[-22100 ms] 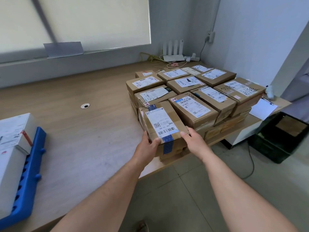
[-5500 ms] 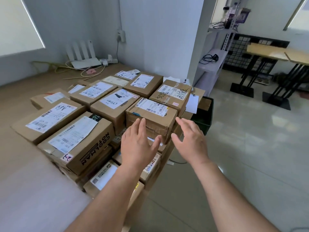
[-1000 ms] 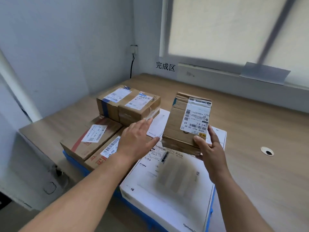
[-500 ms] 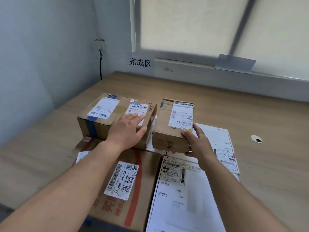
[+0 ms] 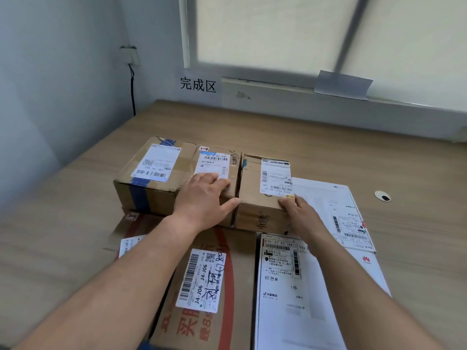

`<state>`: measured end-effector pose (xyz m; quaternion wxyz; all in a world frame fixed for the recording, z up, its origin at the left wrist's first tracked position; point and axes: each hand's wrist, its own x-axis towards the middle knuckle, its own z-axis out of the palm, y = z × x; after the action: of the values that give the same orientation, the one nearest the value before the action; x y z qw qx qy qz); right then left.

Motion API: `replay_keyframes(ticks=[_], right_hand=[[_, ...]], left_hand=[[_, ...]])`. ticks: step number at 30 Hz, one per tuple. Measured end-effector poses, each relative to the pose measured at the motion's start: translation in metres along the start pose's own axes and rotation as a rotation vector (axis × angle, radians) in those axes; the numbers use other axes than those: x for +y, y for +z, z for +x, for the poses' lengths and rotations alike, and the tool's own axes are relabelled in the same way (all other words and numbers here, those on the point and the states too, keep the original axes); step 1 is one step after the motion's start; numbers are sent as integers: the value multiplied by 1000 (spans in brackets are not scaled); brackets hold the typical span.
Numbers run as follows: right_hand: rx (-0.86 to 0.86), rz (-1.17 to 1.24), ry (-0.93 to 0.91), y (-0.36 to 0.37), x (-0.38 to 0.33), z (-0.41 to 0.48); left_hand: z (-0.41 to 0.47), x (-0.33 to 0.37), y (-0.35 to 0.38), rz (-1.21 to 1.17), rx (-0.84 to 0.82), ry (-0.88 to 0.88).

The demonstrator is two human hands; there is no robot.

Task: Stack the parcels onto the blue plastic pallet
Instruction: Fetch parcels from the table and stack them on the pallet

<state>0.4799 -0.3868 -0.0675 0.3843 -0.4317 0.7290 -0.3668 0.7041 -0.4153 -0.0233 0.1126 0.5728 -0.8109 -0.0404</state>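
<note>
A small brown parcel (image 5: 262, 188) with a white label sits on the second layer, pushed up against a middle brown parcel (image 5: 217, 162). My right hand (image 5: 300, 215) grips its near right corner. My left hand (image 5: 204, 198) lies flat on the middle parcel, thumb touching the small parcel's near left corner. A third brown parcel (image 5: 151, 173) with blue tape stands to the left. They rest on a red-striped carton (image 5: 202, 286) and white flat parcels (image 5: 290, 294). Only a sliver of the blue pallet (image 5: 144, 346) shows at the bottom edge.
The stack stands on a wooden tabletop (image 5: 379, 152) in a room corner. A wall sign (image 5: 198, 85) hangs behind it. A cable hole (image 5: 382, 196) lies to the right, and another white flat parcel (image 5: 338, 210) sticks out beside the small parcel.
The small parcel has come down and slid left until it touches the middle parcel. My left hand has stayed on the middle parcel, its thumb now against the small one.
</note>
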Motion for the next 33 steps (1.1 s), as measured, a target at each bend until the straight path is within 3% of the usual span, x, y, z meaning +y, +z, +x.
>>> replay_keyframes(ticks=[18,22,25,33], right_hand=[[50,-79,-55,2,-10,-11],[216,-222,-110,-10,-13,-20],[359,-407,-176,-25,-13,-31],[592,-681,-369,-74,2,-67]], left_hand=[[9,6,-10,101,-46,1],[19,19,-15,75,24,12],[20,39,-15,-73,137,85],[-7,116,-2,-198,246,223]])
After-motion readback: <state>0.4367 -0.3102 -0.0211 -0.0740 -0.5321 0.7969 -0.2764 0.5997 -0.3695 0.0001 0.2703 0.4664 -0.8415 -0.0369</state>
